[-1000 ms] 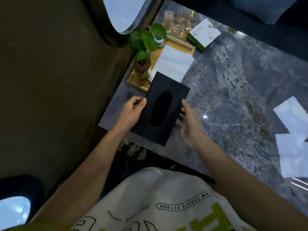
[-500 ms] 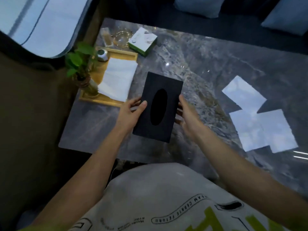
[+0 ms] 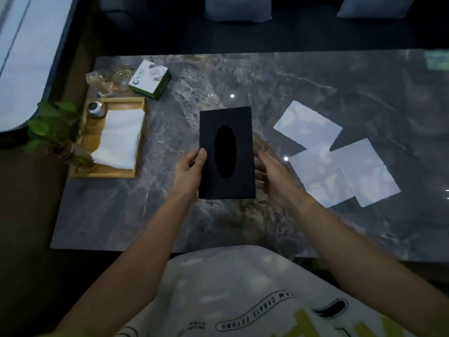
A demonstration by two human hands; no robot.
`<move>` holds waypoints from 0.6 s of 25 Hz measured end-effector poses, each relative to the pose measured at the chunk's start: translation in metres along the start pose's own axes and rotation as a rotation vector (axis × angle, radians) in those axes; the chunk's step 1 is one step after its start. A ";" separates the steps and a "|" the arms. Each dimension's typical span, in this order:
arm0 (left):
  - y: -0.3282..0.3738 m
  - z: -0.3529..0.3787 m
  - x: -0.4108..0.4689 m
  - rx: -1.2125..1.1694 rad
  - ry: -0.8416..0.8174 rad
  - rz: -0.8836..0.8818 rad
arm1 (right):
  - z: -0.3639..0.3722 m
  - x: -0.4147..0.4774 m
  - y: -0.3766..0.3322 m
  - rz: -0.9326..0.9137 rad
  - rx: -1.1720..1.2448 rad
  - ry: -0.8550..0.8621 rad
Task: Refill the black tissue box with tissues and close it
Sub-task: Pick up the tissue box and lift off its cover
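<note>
- White printed shirt (image 3: 243, 295) filled the near bottom edge, both bare forearms reaching out over it.
- Left hand (image 3: 188, 173) gripped the black tissue box (image 3: 227, 153) on its left long edge: thumb on the top face, fingers (image 3: 190, 159) curled round the side.
- Right hand (image 3: 273, 176) was at the right long edge, fingers partly spread and touching the side; how firm a hold, could not tell.
- Box was held over the middle of the grey marble desk (image 3: 218, 227), oval slot up, long axis pointing away from the person. Slot looked dark; contents could not be made out.
- Three white tissue sheets (image 3: 340, 156) lay flat on the desk right of the box, overlapping at their corners, apart from the right hand.
- Wooden tray (image 3: 109, 172) sat at the left desk edge, holding a stack of white tissues (image 3: 119, 139) and a small metal-topped jar (image 3: 96, 109).
- Green plant (image 3: 52, 127) in a glass vase stood at the tray's left side.
- Further back left: green-and-white carton (image 3: 149, 80), with glassware (image 3: 116, 79) just beside it.
- Cushions (image 3: 239, 8) on a dark sofa beyond the far desk edge.
</note>
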State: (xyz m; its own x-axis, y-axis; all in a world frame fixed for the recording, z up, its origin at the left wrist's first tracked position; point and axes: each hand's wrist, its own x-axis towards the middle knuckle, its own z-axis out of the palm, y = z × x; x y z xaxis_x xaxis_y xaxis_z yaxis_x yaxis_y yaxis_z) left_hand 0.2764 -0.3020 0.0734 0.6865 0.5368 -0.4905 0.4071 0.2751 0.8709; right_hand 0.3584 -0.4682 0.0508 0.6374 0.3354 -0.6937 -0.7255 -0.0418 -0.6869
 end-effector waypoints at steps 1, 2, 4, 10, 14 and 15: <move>0.000 0.006 0.000 -0.011 0.002 -0.008 | -0.005 0.001 0.000 0.004 -0.013 -0.024; 0.000 0.008 0.001 -0.007 -0.001 -0.005 | -0.007 0.002 0.000 -0.008 -0.022 -0.034; -0.001 0.012 0.004 0.046 -0.018 0.008 | -0.011 0.000 -0.001 -0.047 -0.031 -0.037; 0.012 0.013 0.020 0.098 -0.073 -0.029 | -0.005 -0.006 -0.013 -0.184 -0.058 -0.048; 0.018 0.003 0.033 0.156 -0.180 -0.059 | 0.019 -0.007 -0.017 -0.267 -0.099 -0.012; 0.018 -0.001 0.036 0.158 -0.209 -0.070 | 0.024 -0.006 -0.016 -0.279 -0.099 -0.008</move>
State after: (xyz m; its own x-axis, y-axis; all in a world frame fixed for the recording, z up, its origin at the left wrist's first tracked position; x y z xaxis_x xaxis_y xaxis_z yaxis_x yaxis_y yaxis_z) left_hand 0.3077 -0.2764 0.0709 0.7560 0.3396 -0.5595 0.5362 0.1690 0.8270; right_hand 0.3594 -0.4469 0.0714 0.8062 0.3545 -0.4737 -0.4937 -0.0382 -0.8688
